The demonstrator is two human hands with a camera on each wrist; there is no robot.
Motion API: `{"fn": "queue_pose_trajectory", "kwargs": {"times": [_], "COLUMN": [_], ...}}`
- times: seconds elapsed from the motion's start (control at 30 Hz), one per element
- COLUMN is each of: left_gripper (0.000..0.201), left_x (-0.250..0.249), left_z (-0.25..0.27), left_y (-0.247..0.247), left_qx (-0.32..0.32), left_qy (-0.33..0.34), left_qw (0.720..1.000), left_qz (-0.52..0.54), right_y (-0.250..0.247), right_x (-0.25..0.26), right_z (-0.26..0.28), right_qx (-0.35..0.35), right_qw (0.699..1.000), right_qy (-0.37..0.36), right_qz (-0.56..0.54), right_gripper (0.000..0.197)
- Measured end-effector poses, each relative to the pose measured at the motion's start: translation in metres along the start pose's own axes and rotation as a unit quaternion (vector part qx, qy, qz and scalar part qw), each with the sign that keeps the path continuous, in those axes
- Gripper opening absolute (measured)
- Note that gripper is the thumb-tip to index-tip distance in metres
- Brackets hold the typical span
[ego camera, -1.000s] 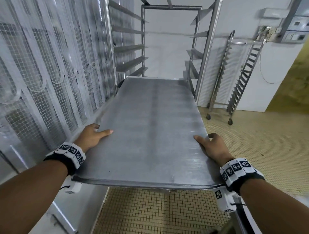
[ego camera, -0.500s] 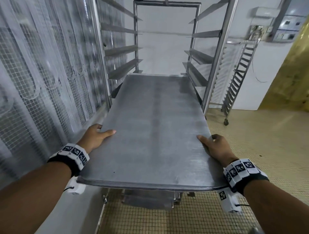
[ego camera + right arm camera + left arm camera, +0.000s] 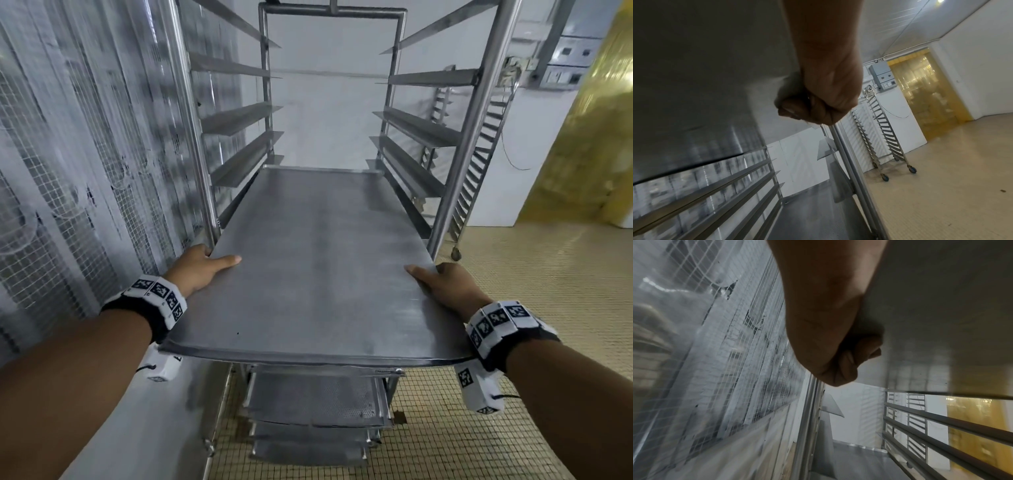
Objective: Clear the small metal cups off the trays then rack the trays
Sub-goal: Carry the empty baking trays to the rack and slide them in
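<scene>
Tray [image 3: 318,260] farther into rack [image 3: 455,144]

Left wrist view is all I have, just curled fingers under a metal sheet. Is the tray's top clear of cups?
Observer: Yes. In the head view the tray is bare on top; no cups show.
Operator: Is the other hand holding it too?
Observer: Yes, the right hand grips the tray's right edge, thumb on top.
Operator: Anything racked below it?
Observer: Perforated trays sit in the lower slots of the rack.

Bare grey metal tray [image 3: 315,260], level, far end between rack [image 3: 459,144] rails
</scene>
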State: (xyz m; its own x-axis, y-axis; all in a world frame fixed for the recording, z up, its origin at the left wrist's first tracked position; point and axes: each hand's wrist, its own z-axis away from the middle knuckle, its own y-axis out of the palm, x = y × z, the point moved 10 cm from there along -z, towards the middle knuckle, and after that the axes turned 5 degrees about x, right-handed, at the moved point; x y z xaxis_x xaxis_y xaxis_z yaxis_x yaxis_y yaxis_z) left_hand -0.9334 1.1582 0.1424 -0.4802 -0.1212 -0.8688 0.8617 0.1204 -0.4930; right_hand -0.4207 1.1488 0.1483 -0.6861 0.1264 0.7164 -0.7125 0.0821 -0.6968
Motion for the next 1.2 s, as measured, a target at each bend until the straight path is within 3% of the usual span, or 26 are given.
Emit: {"fn": "queue_pose_trajectory", "kwargs": {"times": [0.07,0.17,0.33,0.37,0.5,0.57,0.67,0.8,0.9,1.07,1.2], "left_gripper": [0.045,0.055,0.036,0.042,0.102,0.116,0.126,0.108,0.102,0.062,0.045], "left_x": [-0.009,-0.015,-0.049,-0.051,-0.047,-0.057,-0.082,-0.099,-0.103,-0.102,-0.104], "left_z": [-0.005,-0.014,-0.006,-0.003,0.014,0.034,0.08,0.128,0.143,0.153,0.158], "left_y": [0.0,-0.001,0.002,0.002,0.0,0.015,0.054,0.101,0.118,0.121,0.119], "left_qx": [0.005,0.004,0.044,0.068,0.121,0.153,0.227,0.267,0.252,0.211,0.111], "left_qy": [0.001,-0.009,0.039,0.046,0.072,0.102,0.151,0.208,0.236,0.255,0.277], "left_qw": [1.0,0.998,0.985,0.977,0.915,0.892,0.856,0.804,0.793,0.807,0.826], "left_qz": [-0.023,-0.06,-0.162,-0.197,-0.378,-0.413,-0.439,-0.489,-0.503,-0.488,-0.478], "right_y": [0.0,-0.003,-0.025,-0.028,-0.024,-0.012,0.019,0.062,0.078,0.078,0.074], "right_x": [0.003,0.014,0.032,0.033,0.055,0.08,0.104,0.116,0.122,0.123,0.117], "right_z": [-0.01,-0.015,-0.007,-0.003,0.036,0.064,0.105,0.137,0.147,0.156,0.149], "right_qx": [0.001,0.004,-0.014,-0.004,0.062,0.103,0.177,0.208,0.178,0.126,0.067], "right_qw": [1.0,1.0,0.998,0.998,0.971,0.944,0.899,0.852,0.835,0.854,0.889], "right_qy": [-0.001,0.003,-0.023,-0.031,-0.12,-0.189,-0.235,-0.311,-0.346,-0.345,-0.317], "right_qz": [0.008,0.018,0.053,0.063,0.2,0.25,0.324,0.367,0.389,0.369,0.323], "right_gripper": [0.063,0.056,0.065,0.074,0.118,0.122,0.106,0.087,0.062,0.046,0.04]}}
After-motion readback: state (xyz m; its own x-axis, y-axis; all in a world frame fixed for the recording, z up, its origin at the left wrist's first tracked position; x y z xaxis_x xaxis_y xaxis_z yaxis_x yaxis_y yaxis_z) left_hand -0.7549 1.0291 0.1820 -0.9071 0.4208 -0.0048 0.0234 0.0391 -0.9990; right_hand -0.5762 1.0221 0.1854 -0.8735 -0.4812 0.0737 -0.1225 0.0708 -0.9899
